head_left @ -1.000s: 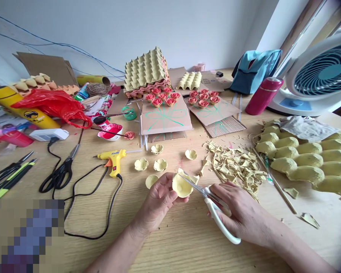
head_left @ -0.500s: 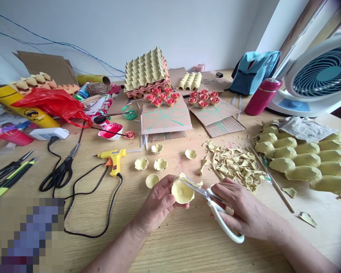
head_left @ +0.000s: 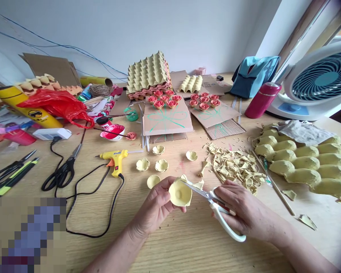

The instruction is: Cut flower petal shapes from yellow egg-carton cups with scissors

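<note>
Between the thumb and fingers of my left hand is a yellow egg-carton cup, its hollow turned toward me. My right hand grips white-handled scissors, whose blades lie at the cup's upper right rim. A torn strip of carton sticks out from the rim beside the blades. Just behind my left hand lies a plain round carton cup. Several petal-shaped carton cups sit farther back, with a single one to their right.
Carton scraps are heaped behind my right hand, left of a large egg tray. A yellow glue gun with a looping cord and black scissors lie left. Red flowers stand on cardboard at the back.
The cup in my left hand has shifted slightly left and turned a little. The scissor blades have cut farther along the rim, and the strip hangs farther out.
</note>
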A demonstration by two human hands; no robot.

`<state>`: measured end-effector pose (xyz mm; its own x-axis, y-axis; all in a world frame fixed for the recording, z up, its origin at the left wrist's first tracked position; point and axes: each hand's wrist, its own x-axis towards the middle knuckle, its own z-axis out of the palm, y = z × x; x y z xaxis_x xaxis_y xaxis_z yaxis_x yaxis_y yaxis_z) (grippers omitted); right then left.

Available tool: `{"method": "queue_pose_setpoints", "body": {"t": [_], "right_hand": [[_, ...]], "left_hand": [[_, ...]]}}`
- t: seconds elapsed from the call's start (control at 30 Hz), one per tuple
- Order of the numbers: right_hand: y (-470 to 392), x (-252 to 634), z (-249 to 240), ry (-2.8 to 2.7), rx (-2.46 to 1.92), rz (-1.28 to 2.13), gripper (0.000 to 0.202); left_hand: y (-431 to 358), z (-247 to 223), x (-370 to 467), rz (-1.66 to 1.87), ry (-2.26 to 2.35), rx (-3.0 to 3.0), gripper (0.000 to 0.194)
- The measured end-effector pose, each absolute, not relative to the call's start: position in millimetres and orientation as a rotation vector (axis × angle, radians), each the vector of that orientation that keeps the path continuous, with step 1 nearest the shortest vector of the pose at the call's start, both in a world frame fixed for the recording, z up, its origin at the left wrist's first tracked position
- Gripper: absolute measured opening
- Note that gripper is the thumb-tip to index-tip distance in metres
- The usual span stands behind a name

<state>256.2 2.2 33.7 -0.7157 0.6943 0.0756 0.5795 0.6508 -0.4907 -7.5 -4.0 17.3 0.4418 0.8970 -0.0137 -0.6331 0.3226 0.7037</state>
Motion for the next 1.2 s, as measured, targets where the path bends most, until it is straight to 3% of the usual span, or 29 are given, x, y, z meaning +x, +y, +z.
{"method": "queue_pose_setpoints", "body": {"t": [0.23,0.57,1.2], "right_hand": [[4.1,257.5,32.0,-2.662,-1.127,0.6,0.023],[3.7,250.1,32.7,-2.63,-1.132,0.588,0.017],[-0.6,252.6,31.2,-2.638,-1.007,0.563,0.03]], "left_hand": [[0.5,16.5,-7.8,1.057,0.45,0.779,0.02],[2.6,12.5,-4.5,0.973,0.545,0.94,0.031],[1.1,14.3,-7.1,0.987,0.565,0.763,0.027]]}}
